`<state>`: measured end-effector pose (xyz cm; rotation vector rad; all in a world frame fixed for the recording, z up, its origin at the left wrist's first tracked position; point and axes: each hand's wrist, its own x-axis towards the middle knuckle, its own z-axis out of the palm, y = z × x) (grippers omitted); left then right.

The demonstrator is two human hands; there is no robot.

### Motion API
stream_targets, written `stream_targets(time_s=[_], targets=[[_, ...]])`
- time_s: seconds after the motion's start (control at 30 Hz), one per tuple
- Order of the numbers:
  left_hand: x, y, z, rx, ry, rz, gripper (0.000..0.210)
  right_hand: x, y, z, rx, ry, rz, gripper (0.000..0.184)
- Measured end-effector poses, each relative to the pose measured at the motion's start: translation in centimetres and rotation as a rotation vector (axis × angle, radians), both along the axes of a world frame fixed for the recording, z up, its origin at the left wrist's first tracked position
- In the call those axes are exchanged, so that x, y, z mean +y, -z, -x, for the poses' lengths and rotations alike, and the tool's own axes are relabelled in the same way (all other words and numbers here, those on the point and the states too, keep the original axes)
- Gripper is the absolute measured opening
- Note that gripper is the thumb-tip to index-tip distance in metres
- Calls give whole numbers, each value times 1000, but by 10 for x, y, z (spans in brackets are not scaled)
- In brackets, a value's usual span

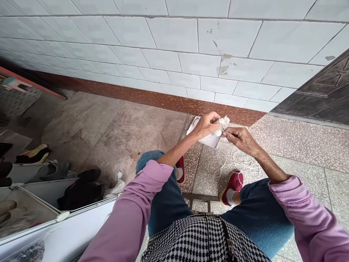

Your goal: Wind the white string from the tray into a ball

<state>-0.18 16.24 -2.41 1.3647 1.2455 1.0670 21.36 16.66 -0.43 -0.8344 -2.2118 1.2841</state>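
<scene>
A small bundle of white cord (224,122) is held between my two hands, above the floor in front of my knees. My left hand (208,125) has its fingers closed around the bundle from the left. On the right, my right hand (241,139) pinches at the bundle's lower edge with thumb and forefinger; the strand in that pinch is too small to see clearly. Below my left hand lies a shallow white box (211,141). Loose loops of white cord (240,162) spread over the floor under my right hand, near my right shoe.
A tiled wall (174,32) with a brown base strip stands ahead, and a dark door (327,87) is at the right. At the lower left is a white shoe rack (81,218) with dark shoes. My red shoes (235,181) rest on the speckled floor.
</scene>
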Motion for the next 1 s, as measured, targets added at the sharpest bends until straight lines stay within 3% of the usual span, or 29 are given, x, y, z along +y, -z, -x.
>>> stream_targets(time_s=[0.1, 0.2, 0.33, 0.47, 0.53, 0.67, 0.83, 1.0], targets=[[-6, 2, -3, 151, 55, -45, 21, 1, -5, -6, 12, 26, -14, 56], [-14, 0, -6, 223, 227, -45, 17, 11, -6, -14, 28, 128, -38, 57], [-13, -4, -7, 36, 344, -23, 17, 24, 0, -18, 44, 168, -7, 59], [-3, -1, -4, -264, 270, 118, 37, 24, 6, -10, 52, 144, -23, 55], [1, 3, -2, -319, 218, 145, 45, 22, 8, -7, 24, 152, -75, 50], [1, 7, -2, -289, 212, 111, 47, 20, 14, -9, -57, 154, -148, 37], [-8, 0, -7, -114, 201, 16, 31, 17, 18, -10, -78, 150, -95, 36], [-2, -4, -2, -85, -12, 27, 19, 8, 10, -5, -38, 63, -45, 44]])
